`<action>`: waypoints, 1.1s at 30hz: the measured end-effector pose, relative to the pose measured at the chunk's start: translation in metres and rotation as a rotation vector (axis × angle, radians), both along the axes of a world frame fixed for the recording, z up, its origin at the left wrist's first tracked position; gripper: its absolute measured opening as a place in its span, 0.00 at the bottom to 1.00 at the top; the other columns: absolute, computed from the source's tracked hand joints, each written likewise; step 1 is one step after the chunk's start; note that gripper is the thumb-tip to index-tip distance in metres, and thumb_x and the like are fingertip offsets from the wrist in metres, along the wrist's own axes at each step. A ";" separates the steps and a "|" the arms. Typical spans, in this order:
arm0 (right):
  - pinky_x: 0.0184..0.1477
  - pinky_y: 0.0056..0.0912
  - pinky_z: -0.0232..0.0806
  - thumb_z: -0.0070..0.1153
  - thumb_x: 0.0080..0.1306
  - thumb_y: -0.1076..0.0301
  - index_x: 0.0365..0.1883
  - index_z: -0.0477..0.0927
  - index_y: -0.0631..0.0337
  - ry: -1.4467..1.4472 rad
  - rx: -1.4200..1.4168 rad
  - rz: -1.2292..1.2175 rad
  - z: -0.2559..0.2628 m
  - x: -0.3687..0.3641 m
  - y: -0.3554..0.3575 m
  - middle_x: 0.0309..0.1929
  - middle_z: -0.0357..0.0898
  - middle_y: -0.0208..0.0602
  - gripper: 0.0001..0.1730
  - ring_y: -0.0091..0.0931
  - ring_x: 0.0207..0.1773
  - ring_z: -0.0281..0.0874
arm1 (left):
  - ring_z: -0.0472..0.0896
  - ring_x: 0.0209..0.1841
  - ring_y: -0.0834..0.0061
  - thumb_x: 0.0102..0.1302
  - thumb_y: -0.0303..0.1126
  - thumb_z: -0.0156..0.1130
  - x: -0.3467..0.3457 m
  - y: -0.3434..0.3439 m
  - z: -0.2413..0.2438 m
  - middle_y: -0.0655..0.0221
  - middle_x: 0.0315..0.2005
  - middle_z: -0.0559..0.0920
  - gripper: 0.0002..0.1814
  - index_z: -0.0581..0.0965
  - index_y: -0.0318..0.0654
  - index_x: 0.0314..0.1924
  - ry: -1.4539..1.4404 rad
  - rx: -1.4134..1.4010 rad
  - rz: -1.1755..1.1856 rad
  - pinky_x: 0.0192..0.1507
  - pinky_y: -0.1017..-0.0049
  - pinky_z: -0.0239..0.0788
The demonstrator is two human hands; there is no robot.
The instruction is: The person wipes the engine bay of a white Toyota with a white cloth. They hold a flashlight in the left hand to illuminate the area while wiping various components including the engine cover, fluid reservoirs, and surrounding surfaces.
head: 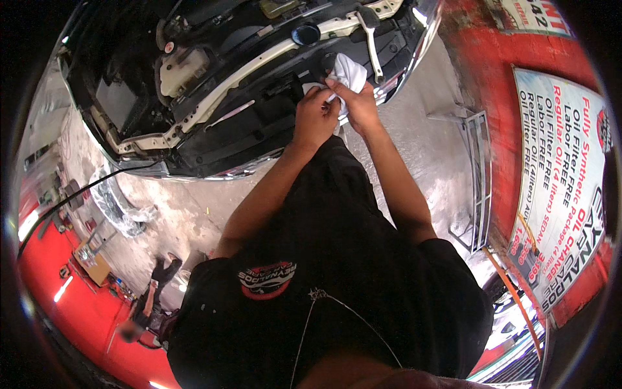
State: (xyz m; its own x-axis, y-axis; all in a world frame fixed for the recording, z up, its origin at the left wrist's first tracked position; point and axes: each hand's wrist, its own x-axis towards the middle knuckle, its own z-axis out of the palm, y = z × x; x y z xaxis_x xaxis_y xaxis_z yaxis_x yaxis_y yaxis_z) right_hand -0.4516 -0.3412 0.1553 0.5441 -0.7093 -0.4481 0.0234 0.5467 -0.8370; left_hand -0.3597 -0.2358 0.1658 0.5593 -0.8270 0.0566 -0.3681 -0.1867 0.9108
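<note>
Over the front of a car's open engine bay, both of my hands are on a crumpled white cloth (351, 72). My left hand (316, 116) pinches its near edge with curled fingers. My right hand (360, 106) grips it from the right, thumb on top. A dark rounded object (329, 61) shows at the cloth's far left side; I cannot tell whether it is held. Just right of the cloth, a metal wrench (371, 46) lies across the pale radiator support bar (238, 73). A thin, light-coloured tool (231, 114) rests on the black front cover (252, 129), left of my hands.
A dark round object (306, 34) sits on the bar, near a whitish fluid reservoir (182, 73). A metal frame rack (478, 180) stands along the red wall at right, below a printed signboard (554, 185). Plastic-wrapped parts (119, 202) and another person (153, 291) are at left.
</note>
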 end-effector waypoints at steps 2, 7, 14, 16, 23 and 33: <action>0.45 0.28 0.76 0.72 0.67 0.76 0.44 0.89 0.63 0.138 -0.167 0.130 -0.008 0.010 -0.012 0.40 0.90 0.30 0.07 0.20 0.41 0.85 | 0.90 0.39 0.54 0.68 0.30 0.71 0.017 -0.002 -0.005 0.55 0.37 0.86 0.15 0.83 0.36 0.53 0.036 0.060 -0.106 0.41 0.62 0.82; 0.43 0.39 0.79 0.71 0.61 0.65 0.40 0.89 0.67 0.347 -0.524 0.344 -0.036 0.054 -0.070 0.35 0.91 0.47 0.14 0.33 0.37 0.91 | 0.92 0.45 0.63 0.65 0.42 0.76 0.079 -0.009 -0.048 0.64 0.42 0.91 0.23 0.83 0.45 0.58 0.063 0.087 -0.075 0.47 0.63 0.83; 0.66 0.51 0.73 0.63 0.66 0.43 0.54 0.86 0.63 0.791 -1.064 0.951 -0.051 0.141 -0.127 0.59 0.84 0.59 0.32 0.52 0.65 0.81 | 0.88 0.52 0.61 0.66 0.38 0.73 0.212 0.010 -0.123 0.64 0.45 0.90 0.17 0.85 0.45 0.53 -0.432 0.242 0.169 0.55 0.61 0.79; 0.70 0.52 0.72 0.57 0.67 0.42 0.62 0.82 0.62 0.860 -1.209 1.177 -0.056 0.161 -0.138 0.67 0.80 0.58 0.36 0.53 0.70 0.77 | 0.87 0.53 0.59 0.67 0.40 0.73 0.243 0.008 -0.132 0.65 0.46 0.89 0.16 0.86 0.46 0.53 -0.593 0.298 0.107 0.55 0.61 0.79; 0.79 0.52 0.62 0.59 0.66 0.36 0.73 0.73 0.71 1.075 -1.125 1.372 -0.122 0.200 -0.167 0.73 0.72 0.68 0.50 0.55 0.77 0.70 | 0.88 0.48 0.55 0.64 0.46 0.76 0.292 -0.027 -0.179 0.61 0.45 0.89 0.21 0.87 0.50 0.56 -0.462 0.304 -0.180 0.54 0.54 0.80; 0.66 0.58 0.74 0.60 0.71 0.41 0.68 0.75 0.71 0.820 -1.444 1.335 -0.148 0.191 -0.176 0.64 0.77 0.71 0.42 0.62 0.65 0.78 | 0.86 0.30 0.56 0.49 0.63 0.74 0.293 -0.044 -0.175 0.70 0.23 0.84 0.20 0.81 0.59 0.25 -0.592 0.253 0.134 0.32 0.54 0.78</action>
